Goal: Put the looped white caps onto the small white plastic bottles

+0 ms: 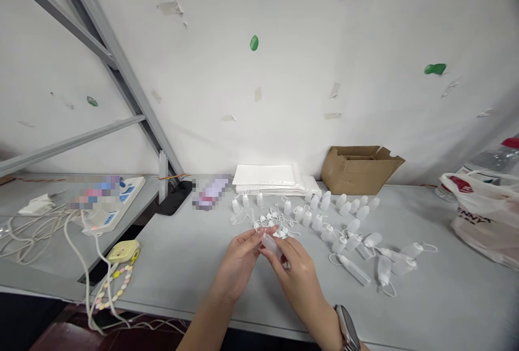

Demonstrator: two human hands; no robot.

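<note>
My right hand (295, 271) is wrapped round a small translucent white bottle (271, 244) above the grey table (178, 280). My left hand (240, 259) meets it from the left, its fingertips pinched at the bottle's top; whether a small part sits between them is hidden. Just beyond my hands lies a pile of small white caps with loops (272, 216). Several similar white bottles (307, 218) stand behind and to the right of the pile. Larger clear bottles with looped cords, one of them a long tube (354, 271), lie at the right.
A cardboard box (360, 170) and a white stack (265, 178) stand by the wall. A black phone (175, 198) lies at the back left, near a power strip (121, 205) and cables. At the far right is a plastic bag (484, 221).
</note>
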